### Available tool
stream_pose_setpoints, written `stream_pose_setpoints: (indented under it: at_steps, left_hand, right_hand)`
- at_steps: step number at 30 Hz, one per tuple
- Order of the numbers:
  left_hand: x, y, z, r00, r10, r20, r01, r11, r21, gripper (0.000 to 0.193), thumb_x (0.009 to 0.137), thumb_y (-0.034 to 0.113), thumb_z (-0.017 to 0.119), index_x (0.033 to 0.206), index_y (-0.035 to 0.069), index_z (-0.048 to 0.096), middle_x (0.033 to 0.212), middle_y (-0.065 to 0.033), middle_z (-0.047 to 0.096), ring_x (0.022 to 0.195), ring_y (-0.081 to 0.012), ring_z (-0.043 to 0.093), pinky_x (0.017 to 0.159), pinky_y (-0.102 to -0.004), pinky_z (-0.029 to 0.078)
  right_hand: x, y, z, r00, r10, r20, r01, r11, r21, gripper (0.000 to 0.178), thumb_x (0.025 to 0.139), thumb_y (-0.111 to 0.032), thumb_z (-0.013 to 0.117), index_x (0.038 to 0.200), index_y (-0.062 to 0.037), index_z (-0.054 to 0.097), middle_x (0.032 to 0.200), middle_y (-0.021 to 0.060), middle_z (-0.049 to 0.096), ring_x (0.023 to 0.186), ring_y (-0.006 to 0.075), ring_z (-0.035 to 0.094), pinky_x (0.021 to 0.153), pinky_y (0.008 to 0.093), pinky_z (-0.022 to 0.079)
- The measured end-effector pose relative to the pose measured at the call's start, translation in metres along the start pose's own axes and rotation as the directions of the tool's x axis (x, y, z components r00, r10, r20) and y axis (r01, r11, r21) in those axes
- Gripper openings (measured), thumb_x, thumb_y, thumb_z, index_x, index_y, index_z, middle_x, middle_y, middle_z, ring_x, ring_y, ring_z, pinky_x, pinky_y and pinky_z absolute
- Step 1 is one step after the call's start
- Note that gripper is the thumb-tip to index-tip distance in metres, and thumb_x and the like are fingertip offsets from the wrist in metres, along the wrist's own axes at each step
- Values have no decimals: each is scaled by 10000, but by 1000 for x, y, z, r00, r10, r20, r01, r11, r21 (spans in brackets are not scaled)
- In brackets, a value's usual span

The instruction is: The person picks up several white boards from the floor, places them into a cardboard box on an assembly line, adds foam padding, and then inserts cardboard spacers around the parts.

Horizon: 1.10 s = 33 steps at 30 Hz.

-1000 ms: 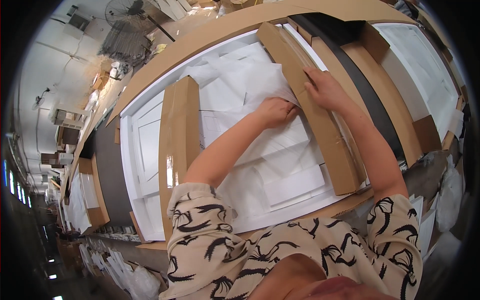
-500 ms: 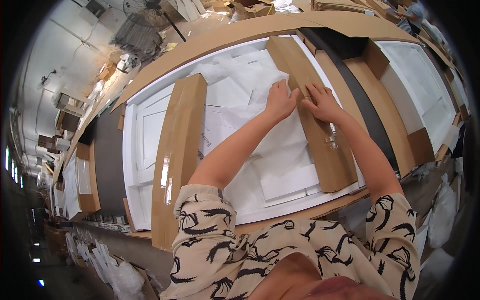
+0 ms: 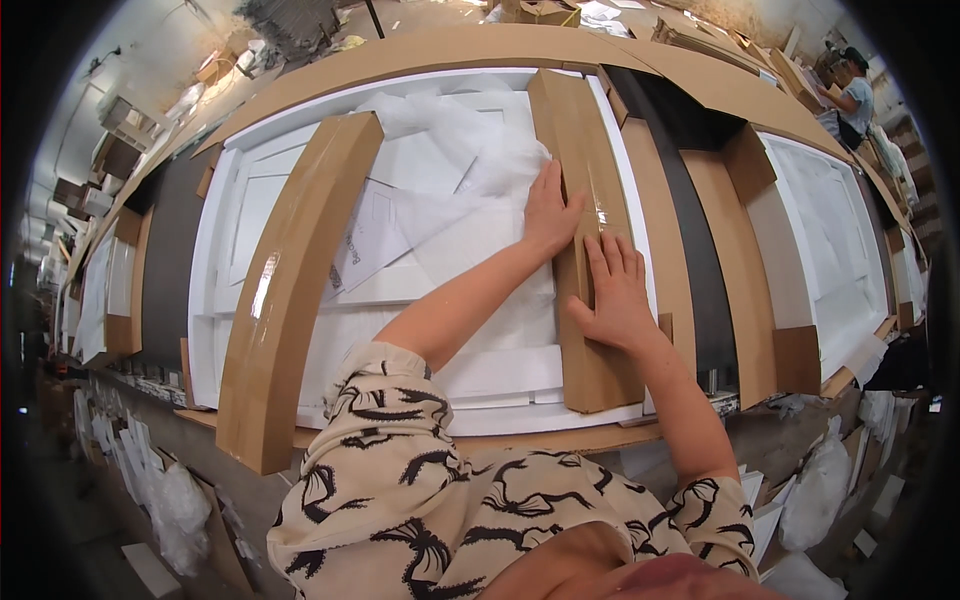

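A long brown cardboard box [image 3: 588,180] with a strip of clear tape lies across a large white foam packing tray [image 3: 230,215]. My left hand [image 3: 551,208] rests flat against the box's left edge, on the white sheets. My right hand [image 3: 615,290] lies flat on top of the box, fingers spread. A second long cardboard box [image 3: 295,275] lies over the tray further left. White paper sheets [image 3: 375,235] and crumpled thin white wrap [image 3: 455,130] fill the tray between the two boxes.
A dark panel [image 3: 690,200] with cardboard pieces lies right of the tray, then another white foam-packed panel [image 3: 830,240]. A person [image 3: 850,95] works at the far right. Cardboard sheets run along the bench's far side; plastic bags hang under its front edge.
The view has closed in on the bench. My left hand slid from the white sheets to the box's left edge, and my right hand came back along the box top toward me.
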<state>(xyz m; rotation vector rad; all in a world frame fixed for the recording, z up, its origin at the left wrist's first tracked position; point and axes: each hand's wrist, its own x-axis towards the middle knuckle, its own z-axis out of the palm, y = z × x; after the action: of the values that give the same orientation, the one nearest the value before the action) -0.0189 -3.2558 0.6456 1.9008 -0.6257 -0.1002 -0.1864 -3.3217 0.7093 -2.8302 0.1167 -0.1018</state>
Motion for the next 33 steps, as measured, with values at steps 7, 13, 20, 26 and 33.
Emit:
stream_pose_setpoints:
  at_steps: [7,13,20,26,33]
  left_hand:
    - [-6,19,5,937,346,-54,-263,796,545,591,805,370,596,1154,-88,465,1153,-202,504,1062,-345,431,915,-426,330]
    - [-8,29,-40,995,57,82,-97,750,655,567,797,463,581,1111,-8,548,1127,-133,561,1097,-302,450,891,-417,332]
    - [-44,62,-281,965,-198,-169,221,279,935,1075,536,619,737,1398,153,297,1397,-226,327,1277,-385,342,1030,-521,286]
    - [-78,26,-334,819,-551,-158,505,562,656,1041,502,359,797,1381,105,300,1205,-237,494,1014,-346,579,779,-417,531]
    - [-103,17,-333,924,-264,-276,382,664,643,758,465,145,720,1194,52,535,1020,-137,614,933,-298,595,798,-354,488]
  right_hand:
    - [-7,19,15,999,-47,21,50,978,-204,785,779,-397,481,1406,7,237,1466,222,180,1378,358,95,1103,477,26]
    - [8,-3,19,987,-25,161,63,969,-239,796,808,-440,427,1435,-23,169,1485,217,139,1395,325,58,1111,465,32]
    - [4,9,0,975,47,217,0,977,-211,847,852,-621,368,1455,-82,120,1510,165,88,1405,296,16,1123,397,26]
    - [-33,31,-43,996,-60,62,31,917,398,527,835,-410,607,1189,-26,541,1286,212,459,1204,368,402,1010,401,347]
    - [-175,93,-74,808,324,-492,-86,891,446,344,860,-274,595,1128,-59,578,1220,152,529,1138,318,482,973,389,394]
